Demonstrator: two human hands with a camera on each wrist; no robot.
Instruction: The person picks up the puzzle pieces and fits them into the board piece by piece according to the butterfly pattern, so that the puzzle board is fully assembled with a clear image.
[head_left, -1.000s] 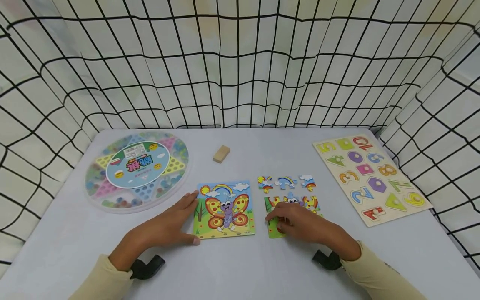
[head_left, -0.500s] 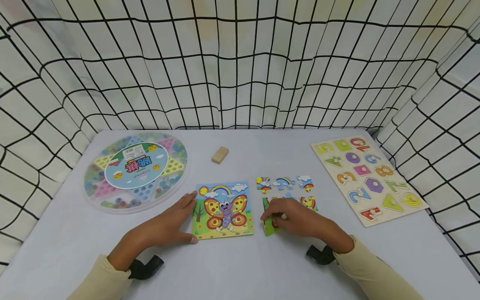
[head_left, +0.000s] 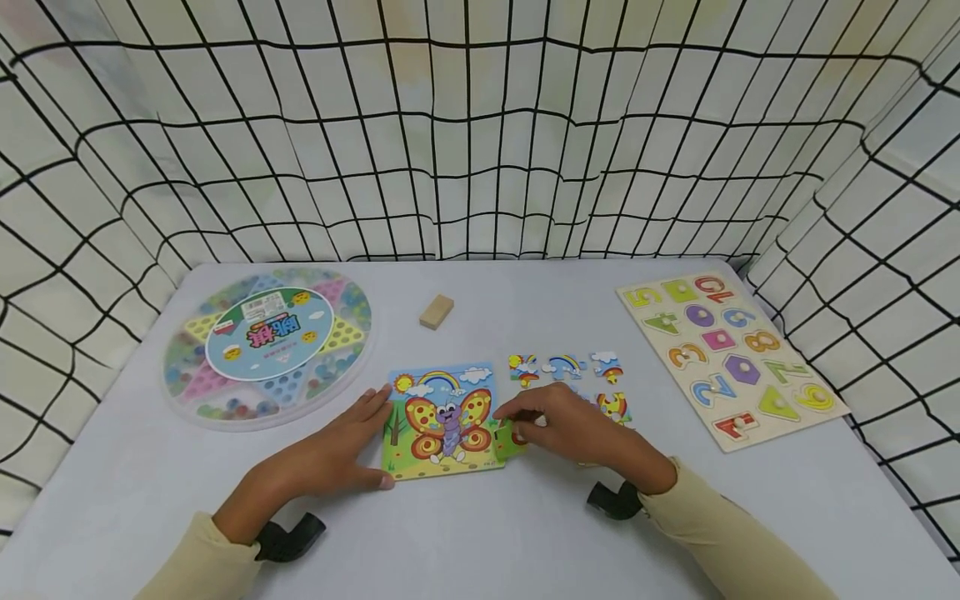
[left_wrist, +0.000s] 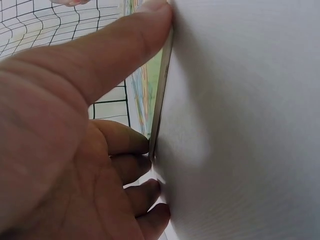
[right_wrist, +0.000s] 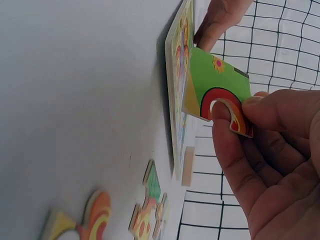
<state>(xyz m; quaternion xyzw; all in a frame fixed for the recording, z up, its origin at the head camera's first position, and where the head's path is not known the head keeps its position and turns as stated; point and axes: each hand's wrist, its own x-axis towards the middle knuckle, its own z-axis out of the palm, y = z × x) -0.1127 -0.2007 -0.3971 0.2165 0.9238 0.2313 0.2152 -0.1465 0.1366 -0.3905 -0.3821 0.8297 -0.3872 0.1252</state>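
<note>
A square butterfly puzzle board (head_left: 450,427) lies flat on the white table. Along its left edge rest the fingers of my left hand (head_left: 330,454), with the thumb at the near left corner; in the left wrist view the fingertips meet the board's edge (left_wrist: 159,100). My right hand (head_left: 573,423) pinches a green puzzle piece (right_wrist: 212,75) with a red curl and a small flower between thumb and fingers. That piece is tilted up and overlaps the board's right edge in the head view. Beyond the hand lie loose pieces, including a rainbow one (head_left: 564,367) and a yellow-and-red wing one (head_left: 613,406); others are partly hidden.
A small wooden block (head_left: 437,312) lies farther back. To the left is a round, clear-rimmed marble game (head_left: 348,367) with a star pattern. A wooden number-and-shape board (head_left: 720,432) lies at the right. Black netting (head_left: 468,125) over white cloth encloses the table.
My right hand has lifted the green puzzle piece from the loose pieces and moved it left to the butterfly board. The left hand stays against the board; the view has shifted slightly.
</note>
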